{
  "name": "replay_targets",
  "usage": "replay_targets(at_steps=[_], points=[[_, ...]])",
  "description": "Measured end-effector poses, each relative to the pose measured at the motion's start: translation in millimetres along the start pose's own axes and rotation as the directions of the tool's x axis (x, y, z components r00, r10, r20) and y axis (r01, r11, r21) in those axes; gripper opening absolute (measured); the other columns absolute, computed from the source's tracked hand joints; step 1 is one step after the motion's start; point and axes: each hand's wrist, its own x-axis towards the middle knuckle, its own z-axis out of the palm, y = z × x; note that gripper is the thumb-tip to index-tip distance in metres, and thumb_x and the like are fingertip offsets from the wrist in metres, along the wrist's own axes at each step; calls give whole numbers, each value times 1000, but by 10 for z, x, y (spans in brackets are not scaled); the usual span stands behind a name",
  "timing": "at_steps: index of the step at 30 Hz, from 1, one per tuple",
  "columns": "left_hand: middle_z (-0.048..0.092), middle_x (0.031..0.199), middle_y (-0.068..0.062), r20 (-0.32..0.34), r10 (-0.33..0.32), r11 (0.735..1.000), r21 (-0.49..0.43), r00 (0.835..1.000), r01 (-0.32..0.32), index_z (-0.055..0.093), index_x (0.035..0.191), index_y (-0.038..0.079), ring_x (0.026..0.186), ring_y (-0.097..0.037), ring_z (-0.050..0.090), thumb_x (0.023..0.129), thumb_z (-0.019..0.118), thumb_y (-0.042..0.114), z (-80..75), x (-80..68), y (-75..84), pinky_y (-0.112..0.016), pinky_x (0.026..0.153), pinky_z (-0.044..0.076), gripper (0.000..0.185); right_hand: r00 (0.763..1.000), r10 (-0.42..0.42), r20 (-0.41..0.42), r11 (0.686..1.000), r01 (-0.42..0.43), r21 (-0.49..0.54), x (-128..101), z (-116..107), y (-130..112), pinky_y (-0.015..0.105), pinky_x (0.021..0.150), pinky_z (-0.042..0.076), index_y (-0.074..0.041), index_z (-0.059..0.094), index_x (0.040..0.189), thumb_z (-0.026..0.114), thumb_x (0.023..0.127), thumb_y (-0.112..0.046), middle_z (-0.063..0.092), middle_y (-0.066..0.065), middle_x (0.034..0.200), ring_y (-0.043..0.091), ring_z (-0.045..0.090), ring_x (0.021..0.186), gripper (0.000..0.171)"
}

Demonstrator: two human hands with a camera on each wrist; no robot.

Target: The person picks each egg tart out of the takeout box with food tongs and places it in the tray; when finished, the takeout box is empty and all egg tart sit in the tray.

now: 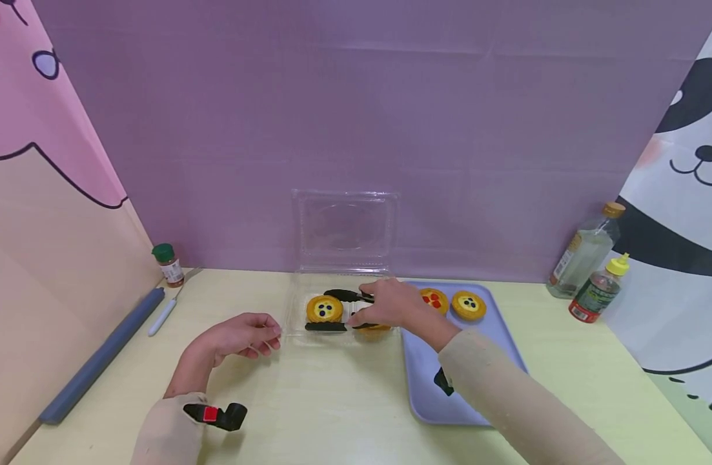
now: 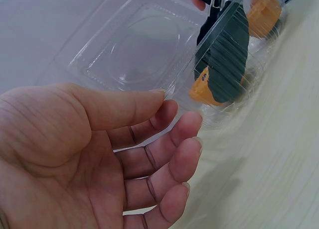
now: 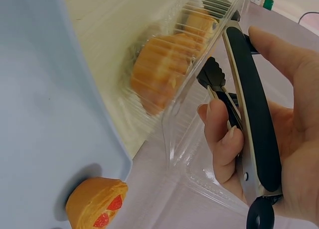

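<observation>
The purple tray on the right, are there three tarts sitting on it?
No, the purple tray bears only two tarts, a red-topped tart and a blueberry-topped tart, side by side at its far end.

Second tart (image 1: pixel 374 331) in the clear box (image 1: pixel 297 323) mostly hidden behind the right hand (image 1: pixel 390 305); topping not to be told. Tips of the tongs (image 1: pixel 339 296) blurred through ribbed plastic in both wrist views. Red-topped tart (image 3: pixel 97 209) cut off by the bottom edge of the right wrist view. Labels on the two bottles (image 1: pixel 588 278) and the small jar (image 1: pixel 168 263) too small to read. Left hand (image 2: pixel 94 154) cropped at the left and bottom edges of the left wrist view.
</observation>
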Motion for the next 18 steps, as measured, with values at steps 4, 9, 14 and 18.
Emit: replay_targets(at_steps=[4,9,14,18], points=[[67,98,-6,-3,-1,1000,-1,1000,1,58,112,-1,89,-22,64,103,55,24,3,-6,-8,-35,78,50,27,1000,0,-9,1000,0,-13,25,36,-5,28,46,37,-25,55,144,70,80,-66,67,2,134,15,57,62,78],[67,97,-6,-1,5,1000,-3,1000,-5,58,112,-1,89,-22,65,103,55,24,5,-13,2,-35,78,50,27,1000,9,-28,1000,-9,-13,32,57,-6,27,44,28,-27,57,143,70,82,-64,72,4,122,13,41,51,72],[67,97,-6,1,6,1000,-6,1000,-6,58,112,-1,89,-22,64,103,55,24,5,-13,5,-35,78,50,27,998,-3,-64,1000,3,-10,21,71,14,28,43,26,-27,57,142,69,83,-64,72,4,123,13,32,50,71],[67,97,-6,1,0,1000,-9,1000,0,58,113,-1,89,-22,65,103,55,25,2,-6,-4,-35,78,50,28,996,-16,-86,1000,16,-1,-1,78,38,28,43,29,-27,57,142,68,83,-65,73,3,119,14,41,53,71]])
